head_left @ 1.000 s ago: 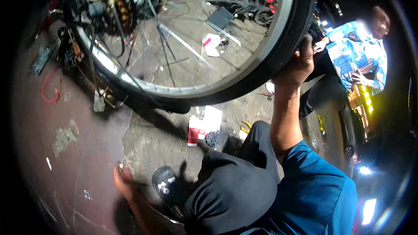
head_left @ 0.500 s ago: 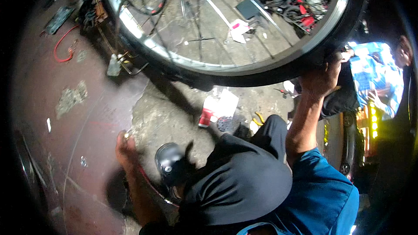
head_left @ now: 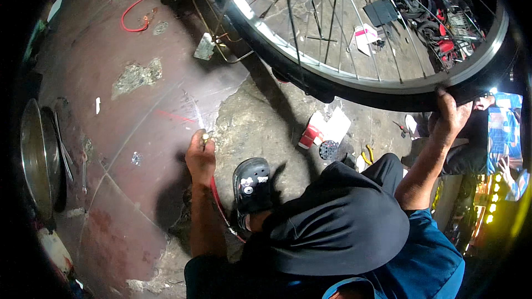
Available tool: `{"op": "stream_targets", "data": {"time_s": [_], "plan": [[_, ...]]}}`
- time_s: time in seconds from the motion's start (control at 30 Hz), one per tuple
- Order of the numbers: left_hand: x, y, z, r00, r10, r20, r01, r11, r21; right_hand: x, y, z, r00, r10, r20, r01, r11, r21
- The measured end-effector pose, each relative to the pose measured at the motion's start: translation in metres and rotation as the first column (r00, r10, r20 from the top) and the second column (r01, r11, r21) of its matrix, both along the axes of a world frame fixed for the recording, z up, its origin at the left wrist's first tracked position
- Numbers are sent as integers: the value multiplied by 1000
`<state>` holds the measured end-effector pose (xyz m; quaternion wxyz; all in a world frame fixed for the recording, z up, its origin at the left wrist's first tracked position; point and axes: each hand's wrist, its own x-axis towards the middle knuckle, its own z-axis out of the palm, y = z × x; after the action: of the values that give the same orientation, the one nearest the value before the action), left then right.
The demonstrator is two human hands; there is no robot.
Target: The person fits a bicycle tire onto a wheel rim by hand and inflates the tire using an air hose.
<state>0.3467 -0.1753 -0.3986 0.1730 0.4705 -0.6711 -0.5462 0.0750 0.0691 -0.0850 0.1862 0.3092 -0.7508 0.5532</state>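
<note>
Across the top right is a raised bicycle wheel (head_left: 388, 95), with black tire, silver rim and spokes. My right hand (head_left: 451, 112) is closed on the lower part of its tire. My left hand (head_left: 202, 158), low over the floor left of centre, is closed around the small pale fitting (head_left: 205, 137) of a red hose (head_left: 221, 210) that runs down beside my black clog (head_left: 252, 185). Below the wheel lie an opened red-and-white carton (head_left: 316, 130), a round dark perforated part (head_left: 328, 149) and yellow-handled pliers (head_left: 368, 155).
A person (head_left: 501, 133) in a blue patterned shirt is close at the right. Tangled red and black parts (head_left: 446, 44) are at the top right. At the left rim are a metal basin (head_left: 39, 155) and a wrench (head_left: 84, 171). A red cable (head_left: 126, 25) lies at the upper left.
The view has swung, shifting the floor and wheel rightward in the picture. My left hand has come up in the view with the fitting. My right hand still grips the tire.
</note>
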Motion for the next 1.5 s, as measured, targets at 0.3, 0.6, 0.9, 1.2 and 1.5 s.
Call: {"op": "stream_targets", "data": {"time_s": [0.3,0.6,0.9,1.2,1.5], "plan": [[8,1,-12,999,-18,45,24,991,-130,1,-9,3,1000,11,-8,-11,997,-81],[3,0,2,997,9,77,-7,999,-31,-10,4,3,998,60,4,-60,997,-47],[1,1,-3,991,3,136,1,1000,-28,-17,12,1,994,106,-20,-107,993,-49],[8,4,-17,997,20,68,-20,1000,-1,-19,19,0,990,140,15,-139,989,-47],[4,20,31,992,-38,118,90,876,-474,-51,46,3,994,82,-66,-77,995,69]]}}
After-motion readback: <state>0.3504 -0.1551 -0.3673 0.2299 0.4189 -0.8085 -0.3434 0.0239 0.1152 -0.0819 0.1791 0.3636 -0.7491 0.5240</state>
